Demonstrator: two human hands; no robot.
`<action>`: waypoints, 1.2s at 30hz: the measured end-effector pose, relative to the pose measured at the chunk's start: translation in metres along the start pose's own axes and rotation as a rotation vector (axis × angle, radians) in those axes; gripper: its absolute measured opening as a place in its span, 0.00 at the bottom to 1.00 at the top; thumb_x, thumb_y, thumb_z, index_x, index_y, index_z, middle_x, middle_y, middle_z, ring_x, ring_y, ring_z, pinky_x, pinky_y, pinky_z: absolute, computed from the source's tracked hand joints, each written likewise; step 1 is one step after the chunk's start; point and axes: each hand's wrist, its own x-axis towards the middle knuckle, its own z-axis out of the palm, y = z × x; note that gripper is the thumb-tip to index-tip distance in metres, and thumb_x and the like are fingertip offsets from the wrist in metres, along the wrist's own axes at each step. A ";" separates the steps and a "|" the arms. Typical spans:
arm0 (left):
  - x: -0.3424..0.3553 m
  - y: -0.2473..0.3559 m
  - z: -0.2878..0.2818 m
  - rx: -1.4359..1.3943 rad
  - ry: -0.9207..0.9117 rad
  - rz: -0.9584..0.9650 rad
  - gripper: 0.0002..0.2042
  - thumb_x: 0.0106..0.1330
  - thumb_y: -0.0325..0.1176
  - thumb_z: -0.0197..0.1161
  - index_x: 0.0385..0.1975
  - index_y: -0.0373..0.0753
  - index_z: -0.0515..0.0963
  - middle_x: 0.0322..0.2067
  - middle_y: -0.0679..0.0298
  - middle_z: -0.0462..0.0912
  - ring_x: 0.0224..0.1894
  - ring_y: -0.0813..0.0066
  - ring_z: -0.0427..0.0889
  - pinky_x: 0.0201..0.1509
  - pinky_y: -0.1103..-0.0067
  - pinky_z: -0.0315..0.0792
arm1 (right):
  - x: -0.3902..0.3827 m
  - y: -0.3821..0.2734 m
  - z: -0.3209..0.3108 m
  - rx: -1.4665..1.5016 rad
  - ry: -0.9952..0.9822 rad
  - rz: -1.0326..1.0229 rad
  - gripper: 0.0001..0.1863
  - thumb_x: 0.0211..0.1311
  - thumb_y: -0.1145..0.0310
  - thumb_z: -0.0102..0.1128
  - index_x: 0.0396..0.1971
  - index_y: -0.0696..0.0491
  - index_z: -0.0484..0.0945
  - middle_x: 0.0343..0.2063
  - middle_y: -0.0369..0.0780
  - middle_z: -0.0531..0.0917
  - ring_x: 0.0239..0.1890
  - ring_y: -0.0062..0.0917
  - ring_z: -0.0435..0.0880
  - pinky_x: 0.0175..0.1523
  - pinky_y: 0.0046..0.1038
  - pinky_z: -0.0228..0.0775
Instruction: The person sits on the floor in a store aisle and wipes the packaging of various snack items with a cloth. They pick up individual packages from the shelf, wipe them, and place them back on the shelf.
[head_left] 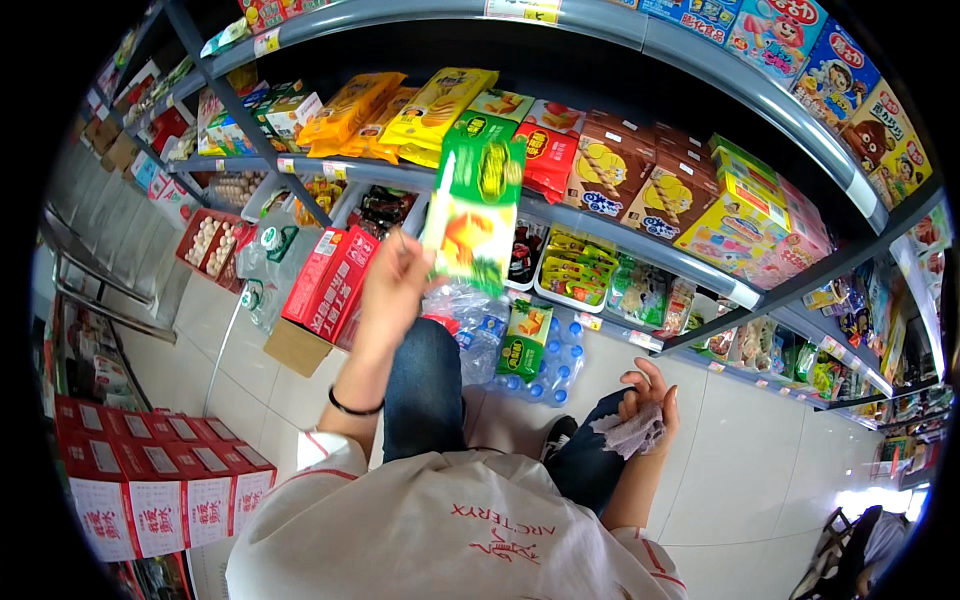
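Observation:
My left hand (395,285) pinches the lower left edge of a green snack packet (468,215) with a food picture on it. It is held up in front of the shelf, overlapping the shelf edge and part of the goods behind. My right hand (655,395) is by my right knee, fingers curled round a crumpled pale lavender cloth (632,434). A similar green packet (524,342) lies on shrink-wrapped water bottles (556,372) on the floor between my legs.
Yellow packets (440,108), a red packet (549,148) and brown boxes (612,165) line the shelf. Below are white bins of small packets (577,268). At left stand a red carton (335,280), large clear bottles (268,265) and stacked red-and-white boxes (160,485).

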 end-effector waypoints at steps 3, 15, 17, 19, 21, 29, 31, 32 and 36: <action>0.048 0.042 0.007 0.007 -0.067 0.125 0.06 0.71 0.31 0.59 0.34 0.38 0.70 0.36 0.62 0.80 0.39 0.76 0.82 0.46 0.78 0.81 | 0.002 -0.001 0.006 -0.030 -0.026 0.017 0.37 0.72 0.43 0.42 0.64 0.62 0.62 0.45 0.46 0.79 0.17 0.15 0.61 0.23 0.19 0.54; 0.193 0.044 0.073 0.082 -0.224 -0.094 0.09 0.68 0.29 0.62 0.35 0.29 0.72 0.39 0.55 0.76 0.40 0.65 0.85 0.43 0.81 0.83 | -0.002 -0.002 -0.002 0.036 -0.016 0.003 0.37 0.71 0.43 0.44 0.63 0.64 0.62 0.46 0.51 0.79 0.19 0.17 0.64 0.25 0.20 0.58; 0.197 0.042 0.076 0.079 -0.224 -0.127 0.09 0.68 0.29 0.62 0.34 0.29 0.72 0.38 0.57 0.76 0.39 0.66 0.85 0.43 0.81 0.83 | 0.000 -0.004 -0.004 0.035 -0.022 0.010 0.37 0.71 0.43 0.45 0.62 0.64 0.63 0.46 0.51 0.80 0.19 0.17 0.64 0.25 0.20 0.59; 0.199 0.041 0.076 0.091 -0.254 -0.104 0.08 0.68 0.29 0.62 0.33 0.30 0.73 0.36 0.60 0.76 0.39 0.68 0.85 0.43 0.81 0.83 | -0.001 -0.003 -0.004 0.036 -0.013 0.021 0.37 0.71 0.43 0.45 0.62 0.63 0.63 0.45 0.50 0.80 0.19 0.17 0.64 0.25 0.20 0.59; 0.202 0.038 0.073 0.104 -0.294 -0.092 0.08 0.69 0.31 0.63 0.33 0.32 0.74 0.35 0.63 0.76 0.39 0.71 0.84 0.43 0.82 0.82 | 0.001 -0.004 -0.003 0.036 0.004 0.031 0.37 0.70 0.43 0.46 0.62 0.63 0.63 0.45 0.51 0.80 0.19 0.17 0.64 0.25 0.20 0.59; 0.197 0.035 0.070 0.144 -0.243 -0.055 0.11 0.69 0.36 0.64 0.33 0.33 0.76 0.30 0.66 0.77 0.31 0.76 0.84 0.37 0.84 0.80 | 0.011 0.001 -0.005 -0.027 -0.021 0.024 0.40 0.68 0.40 0.47 0.61 0.64 0.63 0.44 0.51 0.80 0.18 0.17 0.64 0.24 0.19 0.58; 0.180 0.037 0.076 0.184 -0.198 -0.031 0.13 0.69 0.37 0.64 0.33 0.31 0.74 0.31 0.62 0.78 0.30 0.73 0.85 0.33 0.84 0.80 | 0.011 0.001 -0.007 -0.044 -0.009 0.016 0.40 0.68 0.40 0.48 0.61 0.65 0.63 0.44 0.51 0.80 0.17 0.17 0.64 0.23 0.19 0.57; 0.170 0.030 0.081 0.143 -0.120 0.111 0.15 0.70 0.39 0.62 0.36 0.30 0.73 0.30 0.60 0.80 0.27 0.74 0.85 0.29 0.85 0.77 | 0.013 0.001 -0.008 -0.051 -0.002 0.008 0.41 0.67 0.40 0.48 0.61 0.65 0.63 0.44 0.51 0.80 0.17 0.17 0.64 0.23 0.19 0.56; 0.106 -0.045 0.069 0.236 0.169 0.376 0.08 0.70 0.33 0.58 0.34 0.33 0.74 0.28 0.62 0.81 0.20 0.80 0.78 0.25 0.82 0.71 | 0.010 0.005 -0.008 -0.042 0.038 0.000 0.41 0.67 0.39 0.47 0.61 0.65 0.63 0.44 0.51 0.80 0.16 0.15 0.61 0.21 0.18 0.53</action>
